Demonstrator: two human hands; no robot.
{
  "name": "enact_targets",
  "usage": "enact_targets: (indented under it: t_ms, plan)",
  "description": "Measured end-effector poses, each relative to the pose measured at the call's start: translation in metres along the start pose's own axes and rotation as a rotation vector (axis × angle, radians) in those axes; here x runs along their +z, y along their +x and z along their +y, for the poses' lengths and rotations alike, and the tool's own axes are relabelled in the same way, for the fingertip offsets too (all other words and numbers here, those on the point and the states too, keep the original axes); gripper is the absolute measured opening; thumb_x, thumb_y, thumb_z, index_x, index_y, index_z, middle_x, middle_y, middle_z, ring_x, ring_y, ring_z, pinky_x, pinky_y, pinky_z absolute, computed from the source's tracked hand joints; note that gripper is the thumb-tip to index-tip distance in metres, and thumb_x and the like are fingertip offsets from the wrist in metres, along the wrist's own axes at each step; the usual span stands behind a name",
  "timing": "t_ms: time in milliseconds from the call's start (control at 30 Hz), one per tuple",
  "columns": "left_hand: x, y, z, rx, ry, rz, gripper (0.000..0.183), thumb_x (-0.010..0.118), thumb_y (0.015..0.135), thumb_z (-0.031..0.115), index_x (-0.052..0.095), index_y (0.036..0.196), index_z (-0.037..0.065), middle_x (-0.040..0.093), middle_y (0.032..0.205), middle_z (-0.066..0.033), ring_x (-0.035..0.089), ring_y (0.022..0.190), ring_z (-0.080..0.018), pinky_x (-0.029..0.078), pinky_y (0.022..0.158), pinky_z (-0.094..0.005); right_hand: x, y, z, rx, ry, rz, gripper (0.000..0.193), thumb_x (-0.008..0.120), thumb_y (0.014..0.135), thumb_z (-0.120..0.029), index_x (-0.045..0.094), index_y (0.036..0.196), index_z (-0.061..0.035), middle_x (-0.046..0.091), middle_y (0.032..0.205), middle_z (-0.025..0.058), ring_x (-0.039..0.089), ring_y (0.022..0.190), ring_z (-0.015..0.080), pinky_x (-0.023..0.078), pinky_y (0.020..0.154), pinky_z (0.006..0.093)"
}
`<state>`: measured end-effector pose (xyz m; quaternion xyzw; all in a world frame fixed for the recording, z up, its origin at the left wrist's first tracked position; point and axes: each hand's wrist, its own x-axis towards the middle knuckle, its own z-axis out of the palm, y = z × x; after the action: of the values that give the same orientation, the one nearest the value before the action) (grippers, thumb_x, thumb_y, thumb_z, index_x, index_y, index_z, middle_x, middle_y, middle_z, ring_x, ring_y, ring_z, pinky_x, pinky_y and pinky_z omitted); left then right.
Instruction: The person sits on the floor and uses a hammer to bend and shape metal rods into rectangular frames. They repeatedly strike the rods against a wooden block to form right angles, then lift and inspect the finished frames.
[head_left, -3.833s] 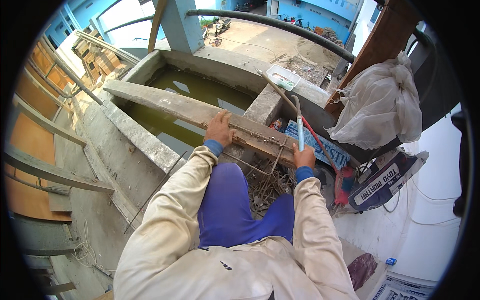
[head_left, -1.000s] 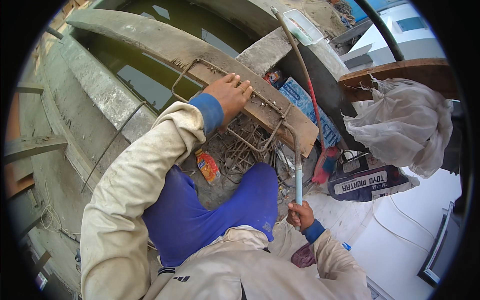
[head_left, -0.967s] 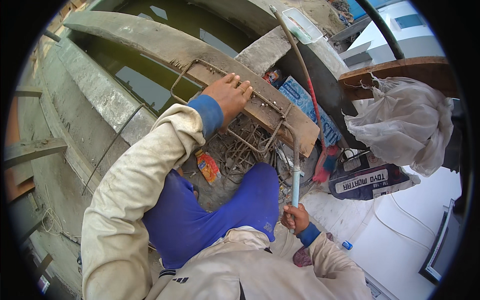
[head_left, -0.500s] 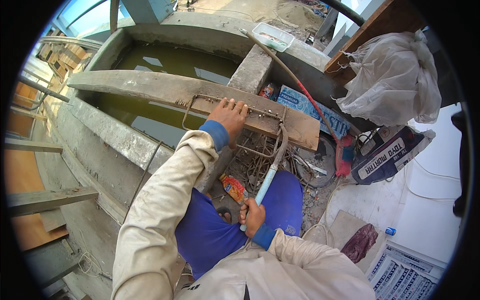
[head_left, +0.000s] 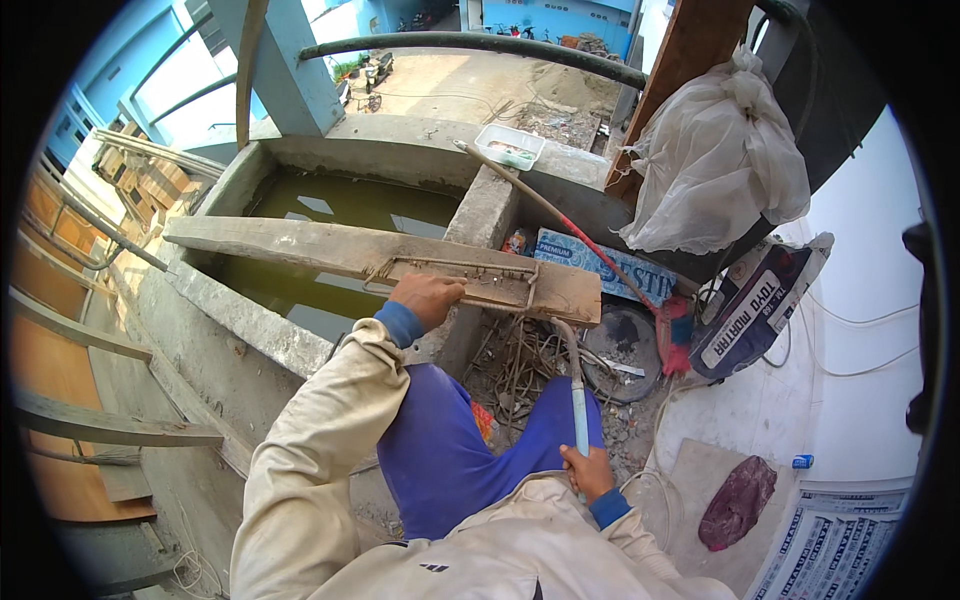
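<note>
A thick wooden plank (head_left: 300,246) lies across a concrete basin in front of me. On its right part rests a thin metal rod bent into a rectangular frame (head_left: 533,286), among several small metal pins. My left hand (head_left: 428,300) is closed at the plank's near edge, around the near-left side of the frame; its fingertips are partly hidden. My right hand (head_left: 588,472) is wrapped round the light-blue pipe handle of a bending bar (head_left: 580,415). The bar's bent metal end reaches up to the plank's near edge, beside the frame's right corner.
Greenish water fills the basin (head_left: 225,300). A red-and-wood pole (head_left: 570,225) leans beside a blue-white carton (head_left: 600,265). To the right hang a white plastic sack (head_left: 715,160) and a dark mortar bag (head_left: 755,305). Tangled rods (head_left: 510,375) lie beneath the plank.
My view has tilted up. My left hand has gone from spread fingers to a closed grip. The bent frame now lies flatter along the plank. My right hand has swung the handle rightward.
</note>
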<state>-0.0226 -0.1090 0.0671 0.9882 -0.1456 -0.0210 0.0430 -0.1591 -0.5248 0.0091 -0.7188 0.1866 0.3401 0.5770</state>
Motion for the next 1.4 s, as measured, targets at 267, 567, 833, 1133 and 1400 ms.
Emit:
enact_targets:
  t_ms: [267, 567, 833, 1133, 1400]
  plan:
    - [-0.149, 0.05, -0.007, 0.01, -0.285, 0.486, 0.03, 0.058, 0.089, 0.001, 0.072, 0.11, 0.017, 0.073, 0.101, -0.0117, 0.069, 0.092, -0.0357, 0.056, 0.079, -0.0445, 0.029, -0.005, -0.003, -0.205, 0.164, -0.084, 0.037, 0.068, 0.1, -0.033, 0.07, 0.091, 0.0032, 0.062, 0.065, 0.0046, 0.054, 0.05, 0.0116, 0.042, 0.046, 0.0264]
    - [-0.055, 0.029, 0.092, -0.298, -1.202, 0.386, 0.026, 0.053, 0.098, 0.0, 0.06, 0.123, -0.001, 0.074, 0.104, -0.0168, 0.07, 0.103, -0.0226, 0.052, 0.092, -0.0338, 0.065, 0.06, -0.12, -0.726, 0.657, -0.208, 0.042, 0.061, 0.105, -0.024, 0.058, 0.138, 0.0021, 0.071, 0.119, 0.0133, 0.071, 0.095, 0.019, 0.058, 0.077, 0.0296]
    - [0.064, 0.01, 0.145, -0.977, -0.854, 0.344, 0.12, 0.082, 0.073, 0.064, 0.025, 0.153, -0.006, 0.046, 0.144, -0.0238, 0.049, 0.133, -0.0408, 0.045, 0.107, -0.0478, 0.081, 0.093, -0.091, -0.495, 0.368, -0.005, 0.036, 0.064, 0.102, -0.015, 0.061, 0.135, -0.0001, 0.069, 0.098, 0.0065, 0.066, 0.074, 0.0131, 0.055, 0.059, 0.0273]
    - [0.049, 0.018, 0.166, -1.038, -0.523, 0.074, 0.149, 0.083, 0.061, 0.075, 0.006, 0.159, -0.006, 0.022, 0.163, -0.0235, 0.029, 0.146, -0.0404, 0.031, 0.115, -0.0547, 0.093, 0.1, -0.066, -0.346, 0.396, 0.019, 0.033, 0.064, 0.102, -0.013, 0.065, 0.133, -0.0026, 0.07, 0.096, 0.0069, 0.067, 0.068, 0.0147, 0.055, 0.054, 0.029]
    - [0.035, 0.033, 0.167, -1.075, -0.471, -0.112, 0.154, 0.083, 0.06, 0.074, -0.003, 0.159, -0.008, 0.001, 0.169, -0.0229, 0.027, 0.146, -0.0405, 0.031, 0.113, -0.0546, 0.095, 0.1, -0.068, -0.31, 0.449, -0.004, 0.031, 0.067, 0.1, -0.015, 0.067, 0.125, 0.0032, 0.072, 0.092, 0.0079, 0.068, 0.068, 0.0174, 0.055, 0.055, 0.0321]
